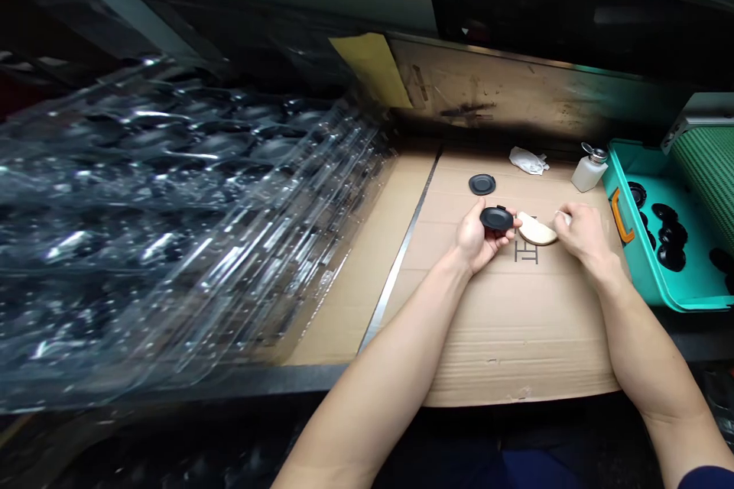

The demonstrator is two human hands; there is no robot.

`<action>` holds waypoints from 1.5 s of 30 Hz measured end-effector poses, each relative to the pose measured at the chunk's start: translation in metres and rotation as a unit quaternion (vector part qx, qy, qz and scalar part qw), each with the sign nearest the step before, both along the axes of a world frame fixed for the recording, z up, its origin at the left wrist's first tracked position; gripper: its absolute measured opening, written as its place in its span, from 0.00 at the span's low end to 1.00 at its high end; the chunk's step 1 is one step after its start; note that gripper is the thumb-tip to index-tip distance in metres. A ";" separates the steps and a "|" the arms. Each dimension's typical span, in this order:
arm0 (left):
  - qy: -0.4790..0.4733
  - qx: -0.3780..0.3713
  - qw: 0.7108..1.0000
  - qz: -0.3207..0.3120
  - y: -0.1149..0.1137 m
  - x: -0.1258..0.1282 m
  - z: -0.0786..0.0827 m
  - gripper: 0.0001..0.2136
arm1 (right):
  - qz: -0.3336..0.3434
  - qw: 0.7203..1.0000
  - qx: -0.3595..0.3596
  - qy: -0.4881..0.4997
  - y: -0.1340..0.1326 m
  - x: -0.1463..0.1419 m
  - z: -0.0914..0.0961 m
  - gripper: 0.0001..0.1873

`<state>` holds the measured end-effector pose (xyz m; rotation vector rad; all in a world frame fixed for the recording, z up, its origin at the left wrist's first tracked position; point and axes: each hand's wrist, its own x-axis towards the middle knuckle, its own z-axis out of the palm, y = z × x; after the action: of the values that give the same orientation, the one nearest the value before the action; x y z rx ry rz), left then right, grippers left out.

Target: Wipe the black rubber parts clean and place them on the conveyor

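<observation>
My left hand [479, 237] is palm up and holds a round black plastic cap [496, 218] between its fingers and thumb. My right hand [582, 235] grips a folded off-white cloth [536, 230], which touches the edge of the black cap. A second black cap [482, 184] lies flat on the cardboard sheet [516, 336], just beyond my left hand. Both hands are above the cardboard, and my fingers hide part of the cloth.
A crumpled white tissue [527, 160] and a plastic dispenser bottle [590, 170] stand beyond my hands. At right, a teal tray [682, 303] holds several black caps. Stacked clear plastic trays [172, 221] cover the left side of the bench.
</observation>
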<state>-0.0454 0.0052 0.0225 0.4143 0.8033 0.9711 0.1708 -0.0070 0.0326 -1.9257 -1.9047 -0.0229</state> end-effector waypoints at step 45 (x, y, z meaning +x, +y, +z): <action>0.162 0.269 0.930 0.189 -0.017 0.007 0.000 0.45 | 0.100 0.995 0.007 0.010 0.001 -0.034 -0.044 0.19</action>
<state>-0.0379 -0.0115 0.0221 0.9366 0.9272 1.5188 0.1371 -0.0059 -0.0117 -1.7108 -2.0698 0.0432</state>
